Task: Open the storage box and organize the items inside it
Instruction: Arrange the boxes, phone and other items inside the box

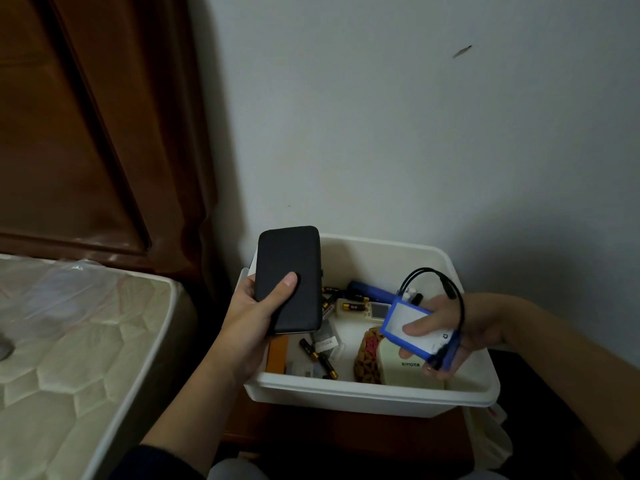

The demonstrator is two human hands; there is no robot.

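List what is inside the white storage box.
In the white storage box: loose batteries, an orange item, a beaded brown pouch, a cream box and a blue tool. The hands and their items cover the rest.

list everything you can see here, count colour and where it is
storage box: 1, white, open, on a dark wooden stand by the wall
black case: 1, black, held above the box's left edge
blue pack: 1, blue with white label and black cable, held over the box's right side
batteries: several, black and gold, loose in the box
orange item: 1, orange, inside the box's left wall
mattress: 1, cream, left
headboard: 1, brown wood, upper left
left hand: grips the black case
right hand: holds the blue pack
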